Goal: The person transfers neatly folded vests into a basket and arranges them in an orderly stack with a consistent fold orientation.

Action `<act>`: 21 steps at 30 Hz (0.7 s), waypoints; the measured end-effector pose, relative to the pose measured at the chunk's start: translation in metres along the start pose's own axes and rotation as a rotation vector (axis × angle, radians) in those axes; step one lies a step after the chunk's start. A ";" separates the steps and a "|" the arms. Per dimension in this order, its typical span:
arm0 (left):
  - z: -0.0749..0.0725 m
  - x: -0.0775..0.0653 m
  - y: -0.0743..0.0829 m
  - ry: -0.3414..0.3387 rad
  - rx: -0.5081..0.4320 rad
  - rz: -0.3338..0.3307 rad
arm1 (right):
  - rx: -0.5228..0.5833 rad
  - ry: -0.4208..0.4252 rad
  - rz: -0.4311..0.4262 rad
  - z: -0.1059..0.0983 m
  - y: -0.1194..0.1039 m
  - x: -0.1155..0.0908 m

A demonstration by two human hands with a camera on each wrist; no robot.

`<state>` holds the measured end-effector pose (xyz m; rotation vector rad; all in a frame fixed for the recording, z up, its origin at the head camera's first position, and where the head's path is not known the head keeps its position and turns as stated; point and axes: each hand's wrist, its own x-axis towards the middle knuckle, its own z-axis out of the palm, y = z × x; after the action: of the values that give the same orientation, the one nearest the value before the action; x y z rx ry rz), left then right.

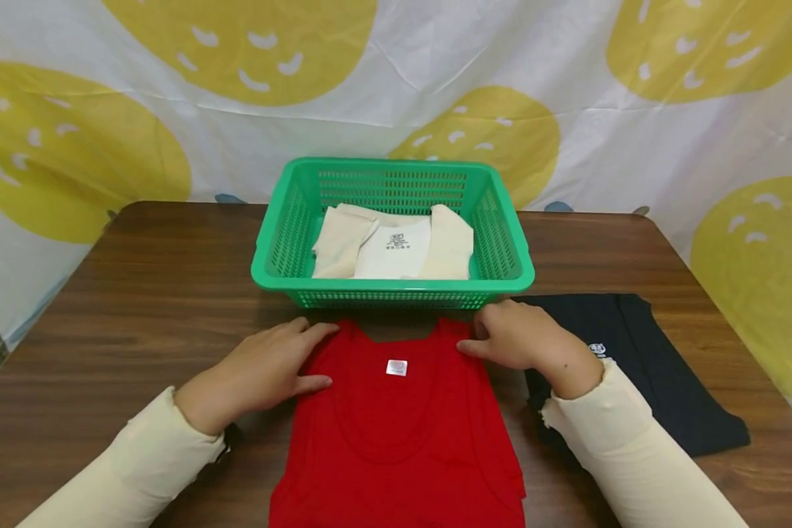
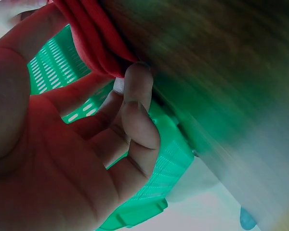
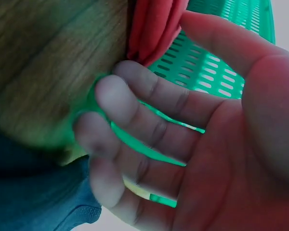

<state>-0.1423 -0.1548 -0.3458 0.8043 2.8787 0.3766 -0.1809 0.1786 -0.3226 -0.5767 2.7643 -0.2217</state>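
Observation:
A red tank top with a small pale label lies flat on the wooden table, its neckline toward the basket. My left hand rests at its left shoulder, index finger and thumb spread apart over the fabric edge. At the opposite shoulder, my right hand touches the cloth with its thumb while the other fingers bend loosely beside the edge. Layered folds of the red fabric show near the left fingertips in the left wrist view. In the right wrist view, red cloth meets the thumb and index finger.
Just beyond the shirt stands a green plastic basket containing a folded cream garment with printed lettering. A black folded garment lies on the table to the right, partly under my right forearm. A lemon-patterned curtain hangs behind.

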 end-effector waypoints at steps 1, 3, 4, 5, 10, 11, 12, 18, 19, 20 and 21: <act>0.000 0.000 0.000 -0.001 -0.001 -0.004 | 0.006 0.004 -0.009 0.000 0.000 0.000; 0.000 0.000 0.000 -0.001 -0.005 -0.013 | 0.015 0.016 -0.027 0.001 0.001 0.001; 0.000 0.000 0.000 0.001 -0.008 -0.016 | 0.020 0.022 -0.038 0.002 0.001 0.002; 0.000 0.000 -0.001 0.002 -0.013 -0.021 | 0.025 0.029 -0.049 0.003 0.001 0.002; 0.000 0.000 -0.001 0.002 -0.041 -0.033 | 0.062 0.065 -0.096 0.005 0.002 0.005; 0.000 0.000 -0.002 0.002 -0.046 -0.034 | 0.071 0.068 -0.108 0.006 0.002 0.005; 0.000 0.000 -0.002 0.002 -0.051 -0.034 | 0.082 0.068 -0.120 0.006 0.002 0.006; 0.001 0.001 -0.002 0.018 -0.077 -0.003 | 0.131 0.040 -0.198 0.007 0.001 0.006; 0.001 0.001 -0.002 0.021 -0.086 0.001 | 0.133 0.039 -0.209 0.007 0.000 0.006; 0.001 0.002 -0.001 0.024 -0.097 0.002 | 0.130 0.041 -0.217 0.007 0.000 0.006; 0.001 0.002 -0.001 0.024 -0.113 -0.004 | 0.131 0.046 -0.227 0.007 0.000 0.006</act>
<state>-0.1448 -0.1546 -0.3469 0.7803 2.8497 0.5465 -0.1840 0.1751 -0.3310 -0.8595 2.6986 -0.4681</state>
